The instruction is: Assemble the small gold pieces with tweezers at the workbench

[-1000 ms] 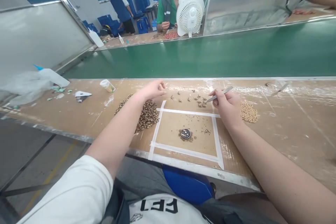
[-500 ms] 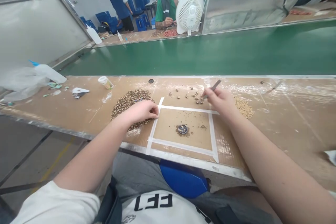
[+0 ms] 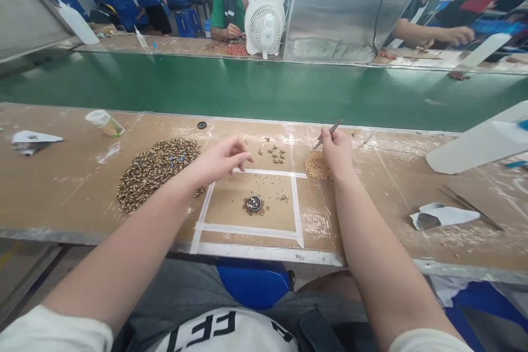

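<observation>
My right hand [image 3: 337, 153] grips a pair of metal tweezers [image 3: 332, 131], their tips down at the edge of a flat pile of small beige beads [image 3: 317, 165]. My left hand [image 3: 225, 160] hovers above the table with its fingers apart and nothing visible in them. To its left spreads a large heap of small shiny brown-gold pieces [image 3: 152, 170], with a few blue specks. Between the hands lie several loose gold pieces [image 3: 279, 156]. Inside a rectangle of white tape [image 3: 247, 230] sits a small round dark dish [image 3: 253, 204] in a wet patch, with a gold piece [image 3: 283, 198] beside it.
Beyond the table runs a green conveyor belt [image 3: 198, 85]. A white bottle [image 3: 474, 143], a folded paper [image 3: 445, 216] and other tweezers [image 3: 474, 209] lie at right. A tipped cup [image 3: 105, 122] lies at left. Behind the belt are a white fan [image 3: 264, 23] and co-workers.
My right hand has moved with the tweezers from the loose gold pieces to the beige beads. My left hand has lifted off the heap's edge and its fingers have parted. The view has swung right.
</observation>
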Available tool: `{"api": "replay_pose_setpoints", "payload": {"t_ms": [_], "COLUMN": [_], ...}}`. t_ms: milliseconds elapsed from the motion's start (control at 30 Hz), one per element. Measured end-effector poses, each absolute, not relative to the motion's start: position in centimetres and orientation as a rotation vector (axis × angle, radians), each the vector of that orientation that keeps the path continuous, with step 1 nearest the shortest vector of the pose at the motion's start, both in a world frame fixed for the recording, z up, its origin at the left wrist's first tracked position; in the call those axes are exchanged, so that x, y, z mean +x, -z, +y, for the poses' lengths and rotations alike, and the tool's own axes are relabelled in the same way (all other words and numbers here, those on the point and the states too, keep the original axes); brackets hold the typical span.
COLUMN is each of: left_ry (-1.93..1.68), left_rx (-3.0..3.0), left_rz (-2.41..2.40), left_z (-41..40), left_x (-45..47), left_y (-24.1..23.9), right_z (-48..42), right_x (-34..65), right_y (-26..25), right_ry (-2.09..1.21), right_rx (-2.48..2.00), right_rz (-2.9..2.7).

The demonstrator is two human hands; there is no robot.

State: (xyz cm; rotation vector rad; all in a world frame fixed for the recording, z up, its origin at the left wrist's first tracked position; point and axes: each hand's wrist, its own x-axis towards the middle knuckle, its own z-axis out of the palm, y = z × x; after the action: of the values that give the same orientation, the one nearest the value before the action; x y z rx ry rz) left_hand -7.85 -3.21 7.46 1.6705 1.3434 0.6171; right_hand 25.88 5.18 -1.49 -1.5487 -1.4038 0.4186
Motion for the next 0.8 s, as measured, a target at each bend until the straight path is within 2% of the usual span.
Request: {"api": "replay_pose_setpoints", "payload": {"t_ms": [133, 267, 400, 567, 800], "left_ry": [-0.893, -0.98, -1.001, -1.052, -0.944], "left_rx": [1.24, 1.014, 1.064, 1.161, 1.119], "left_rz": [0.936, 0.847, 0.767, 0.754, 0.775], "left_z": [-1.0, -0.1, 0.1, 0.5, 0.3], "left_x": [-4.1, -3.0, -3.1, -2.9, -2.9], "left_y": [-4.6, -1.6, 0.0, 0.3, 0.1], "right_z": [5.3, 5.3, 4.9, 2.8, -0.1], "right_x": [26.0, 26.1, 25.0, 21.8, 19.4], "right_y": [1.9, 2.2, 1.7, 0.1, -0.9], "right_ry": [-0.431, -0.415, -0.507, -0.755, -0.625], "right_rx": [-1.527, -1.538, -1.424, -1.017, -0.678], "right_rz": [-1.428, -1.421, -1.347, -1.328, -1.634]}}
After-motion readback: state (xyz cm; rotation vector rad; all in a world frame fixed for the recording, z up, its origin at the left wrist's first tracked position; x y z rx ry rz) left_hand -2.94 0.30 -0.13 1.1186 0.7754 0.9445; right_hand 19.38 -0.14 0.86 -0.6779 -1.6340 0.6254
